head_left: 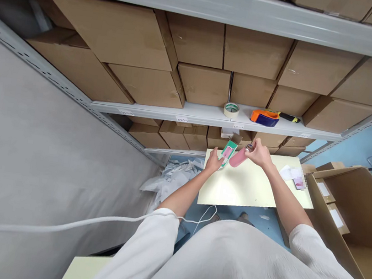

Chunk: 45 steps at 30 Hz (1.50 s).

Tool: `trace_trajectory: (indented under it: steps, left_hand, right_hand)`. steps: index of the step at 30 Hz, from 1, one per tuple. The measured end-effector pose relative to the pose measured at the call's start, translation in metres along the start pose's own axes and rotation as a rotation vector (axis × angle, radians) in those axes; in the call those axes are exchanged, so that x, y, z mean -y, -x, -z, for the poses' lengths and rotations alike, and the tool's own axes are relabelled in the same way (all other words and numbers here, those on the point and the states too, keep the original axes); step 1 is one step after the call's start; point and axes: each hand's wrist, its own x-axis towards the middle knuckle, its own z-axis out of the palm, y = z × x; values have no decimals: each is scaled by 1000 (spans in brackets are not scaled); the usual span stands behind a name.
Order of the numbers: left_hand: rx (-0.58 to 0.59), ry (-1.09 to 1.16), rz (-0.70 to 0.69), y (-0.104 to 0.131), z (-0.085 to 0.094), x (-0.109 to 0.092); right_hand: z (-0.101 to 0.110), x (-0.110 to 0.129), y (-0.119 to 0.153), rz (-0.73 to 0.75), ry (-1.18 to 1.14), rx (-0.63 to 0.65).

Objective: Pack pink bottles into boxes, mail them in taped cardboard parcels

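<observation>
My left hand (pixel 214 160) is closed around a small green and white box (pixel 228 151) with a pink picture on its side. The box's brown top flap stands open at its far end. In my right hand (pixel 260 153) is a pink bottle (pixel 238 158), gripped by its silvery top and tilted, with its base toward the lower left. Bottle and box are close beside each other above the pale yellow tabletop (pixel 234 188). Whether they touch I cannot tell.
Brown cartons (pixel 207 85) fill the grey shelf rack ahead. A tape roll (pixel 231 110) and an orange and blue tape dispenser (pixel 265 118) sit on a shelf. At right stands a large open carton (pixel 361 219). Crumpled plastic (pixel 177 175) lies at left; a white cable (pixel 91 222) crosses my left arm.
</observation>
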Motion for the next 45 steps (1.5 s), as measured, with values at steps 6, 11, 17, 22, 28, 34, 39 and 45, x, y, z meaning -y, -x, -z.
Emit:
trace_trajectory:
  steps: [6, 11, 17, 22, 28, 34, 39, 45]
  left_hand:
    - [223, -1, -264, 26, -4, -19]
    - [273, -100, -311, 45, -7, -37]
    - [202, -89, -195, 56, -5, -40]
    - [131, 136, -128, 48, -3, -36]
    - [128, 496, -52, 33, 0, -44]
    - [142, 524, -36, 32, -1, -58]
    - [92, 479, 22, 29, 1, -61]
    - [162, 499, 46, 28, 6, -60]
  right_hand:
    - [-24, 1, 7, 43, -5, 68]
    - [-42, 11, 14, 81, -34, 148]
    - [-65, -1, 17, 131, -309, 114]
    - [-93, -29, 20, 106, -560, 39]
    - [-124, -41, 36, 101, -750, 288]
    - [-125, -19, 45, -24, -742, 216]
    - [-121, -10, 45, -25, -766, 164]
    - [-122, -10, 44, -85, -778, 203]
